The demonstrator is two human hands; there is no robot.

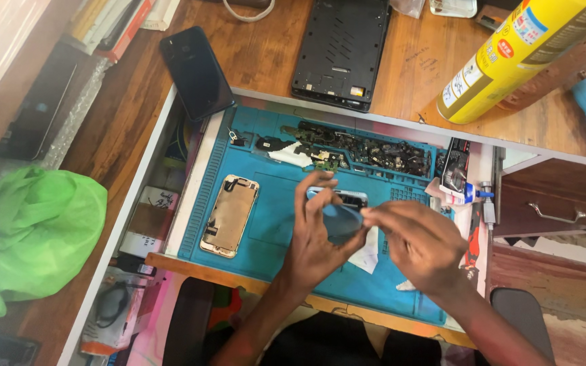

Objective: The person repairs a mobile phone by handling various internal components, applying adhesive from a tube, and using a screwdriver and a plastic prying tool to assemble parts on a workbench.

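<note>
Both hands work above the blue mat [272, 230]: left hand [317, 234] cradles a small phone part [342, 210] steady, while right hand [418, 240] pinches its edge. Opened phone body [229, 215] lies aside, clear of the work.

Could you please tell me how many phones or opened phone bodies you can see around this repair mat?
3: a dark phone on the wooden desk, an opened phone body on the blue mat, and one between left hand and right hand. Others may be hidden.
</note>
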